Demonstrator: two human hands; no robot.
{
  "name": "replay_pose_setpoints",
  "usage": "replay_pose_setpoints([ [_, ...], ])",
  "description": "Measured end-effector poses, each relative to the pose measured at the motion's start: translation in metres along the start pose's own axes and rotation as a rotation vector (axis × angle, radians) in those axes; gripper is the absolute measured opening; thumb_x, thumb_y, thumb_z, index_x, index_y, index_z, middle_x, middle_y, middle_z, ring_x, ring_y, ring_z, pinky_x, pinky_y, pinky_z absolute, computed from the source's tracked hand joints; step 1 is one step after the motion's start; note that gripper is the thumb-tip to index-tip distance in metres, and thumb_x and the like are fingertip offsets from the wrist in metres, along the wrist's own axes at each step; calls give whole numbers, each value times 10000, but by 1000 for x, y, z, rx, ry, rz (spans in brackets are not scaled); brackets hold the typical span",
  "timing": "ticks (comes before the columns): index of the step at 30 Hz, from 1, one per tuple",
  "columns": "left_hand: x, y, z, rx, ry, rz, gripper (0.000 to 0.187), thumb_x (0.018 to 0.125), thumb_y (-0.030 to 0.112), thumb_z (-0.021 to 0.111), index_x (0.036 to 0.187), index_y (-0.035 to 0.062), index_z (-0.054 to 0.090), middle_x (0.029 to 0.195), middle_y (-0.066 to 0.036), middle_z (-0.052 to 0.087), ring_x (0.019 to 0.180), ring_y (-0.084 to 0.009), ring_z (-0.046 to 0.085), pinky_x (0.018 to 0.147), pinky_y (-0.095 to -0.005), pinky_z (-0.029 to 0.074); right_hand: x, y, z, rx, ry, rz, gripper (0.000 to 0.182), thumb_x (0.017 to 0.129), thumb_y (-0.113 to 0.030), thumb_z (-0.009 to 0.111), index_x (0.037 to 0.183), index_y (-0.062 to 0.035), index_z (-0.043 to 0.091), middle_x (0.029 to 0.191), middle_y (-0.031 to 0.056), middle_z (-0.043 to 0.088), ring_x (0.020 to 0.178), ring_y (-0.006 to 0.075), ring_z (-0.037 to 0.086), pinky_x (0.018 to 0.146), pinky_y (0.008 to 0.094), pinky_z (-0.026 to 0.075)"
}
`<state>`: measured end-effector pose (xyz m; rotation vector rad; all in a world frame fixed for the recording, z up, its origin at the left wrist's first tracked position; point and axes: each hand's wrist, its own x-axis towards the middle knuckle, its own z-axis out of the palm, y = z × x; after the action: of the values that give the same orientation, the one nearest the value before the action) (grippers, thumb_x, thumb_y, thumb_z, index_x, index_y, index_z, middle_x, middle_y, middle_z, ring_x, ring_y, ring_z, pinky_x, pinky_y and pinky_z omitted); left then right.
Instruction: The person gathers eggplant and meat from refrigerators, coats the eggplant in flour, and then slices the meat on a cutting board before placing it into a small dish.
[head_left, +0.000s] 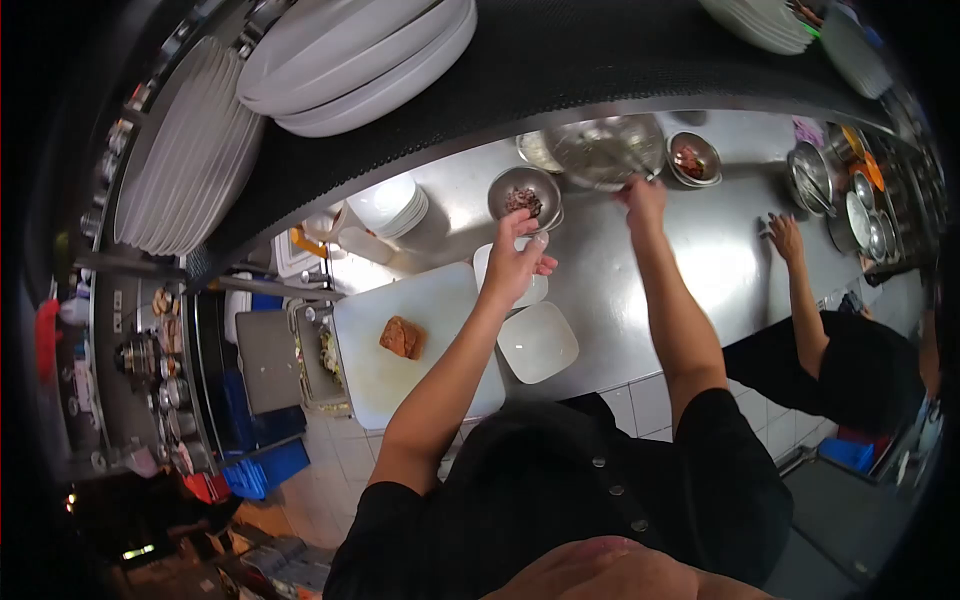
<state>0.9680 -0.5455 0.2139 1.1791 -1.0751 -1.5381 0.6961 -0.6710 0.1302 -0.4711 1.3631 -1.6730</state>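
My left hand hovers with fingers apart at the near edge of a steel bowl holding dark, chopped food. My right hand is closed at the near rim of a large metal mixing bowl. A thin, blurred metal utensil runs from its fingers into that bowl; its exact kind is not clear. Beneath my left hand stand white square dishes, one partly hidden by the hand. A browned chunk of food lies on the white cutting board to the left.
A small bowl of reddish food stands right of the mixing bowl. A co-worker's hand reaches over the steel counter at the right. Overhead, a dark shelf carries stacked white plates. More metal bowls stand far right.
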Motion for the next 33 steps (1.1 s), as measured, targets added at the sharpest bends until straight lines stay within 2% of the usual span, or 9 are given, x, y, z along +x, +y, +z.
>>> replay_pose_setpoints([
  [3, -30, -16, -24, 101, 43, 37, 495, 1026, 94, 653, 1467, 56, 430, 1438, -161, 536, 836, -207, 745, 684, -312, 601, 108, 25, -3, -28, 69, -199, 188, 848, -45, 673, 992, 75, 675, 867, 153, 716, 705, 264, 721, 554, 403, 593],
  [7, -107, -21, -85, 207, 161, -74, 416, 1018, 59, 647, 1407, 38, 500, 1397, -117, 578, 865, -177, 734, 717, -294, 588, 257, 72, -12, -1, 1, 67, 251, 903, -160, 652, 1026, 52, 703, 988, 165, 728, 870, 299, 742, 756, 436, 634],
  [11, -177, -37, -169, 268, 355, -145, 328, 1014, 113, 678, 1322, 36, 595, 1214, -82, 679, 867, -166, 731, 733, -298, 590, 223, 66, -5, 99, -80, 205, 217, 1007, -100, 650, 1119, 75, 589, 997, 187, 669, 845, 317, 705, 804, 449, 673],
  [15, -220, -58, -291, 450, 703, 32, 291, 983, 91, 696, 1262, 12, 673, 1064, -91, 742, 787, -125, 716, 631, -278, 569, 107, 65, -14, 52, -68, 123, 170, 1034, -157, 640, 1043, 12, 627, 876, 138, 690, 721, 230, 679, 720, 391, 629],
  [17, -218, -46, -349, 472, 879, -87, 383, 948, 106, 728, 1312, 8, 661, 1109, -117, 756, 872, -179, 737, 731, -314, 589, 47, 79, -38, 23, -416, 4, 174, 1036, -177, 649, 1020, -5, 633, 869, 117, 693, 707, 194, 667, 673, 342, 593],
  [22, -147, -79, -504, 713, 1002, 35, 546, 834, 207, 833, 1320, 17, 673, 1194, -167, 753, 1130, -334, 710, 1017, -413, 534, -237, 76, 16, -350, -415, 38, 116, 1027, -155, 662, 1038, -39, 667, 889, 83, 709, 667, 145, 656, 611, 302, 565],
  [23, -124, -107, -538, 857, 951, 152, 550, 860, 141, 821, 1370, 23, 650, 1186, -118, 751, 878, -201, 732, 694, -320, 616, -274, 83, 21, -415, -487, 90, 111, 1026, -145, 663, 1056, -38, 673, 894, 80, 712, 661, 142, 655, 606, 300, 565],
  [28, -110, -88, -518, 905, 853, 129, 356, 843, 152, 837, 1165, 47, 729, 905, -182, 761, 768, -292, 738, 734, -417, 585, -400, 125, 59, -572, -591, 158, 113, 1001, -107, 675, 1032, 0, 683, 855, 73, 710, 664, 138, 662, 612, 277, 556],
  [33, -154, -62, -517, 960, 815, 172, 282, 847, 128, 814, 1086, 2, 736, 946, -235, 752, 850, -394, 735, 790, -452, 575, -476, 127, 149, -720, -742, 129, 178, 1003, -155, 674, 1048, 17, 691, 851, 85, 714, 679, 150, 676, 632, 286, 563],
])
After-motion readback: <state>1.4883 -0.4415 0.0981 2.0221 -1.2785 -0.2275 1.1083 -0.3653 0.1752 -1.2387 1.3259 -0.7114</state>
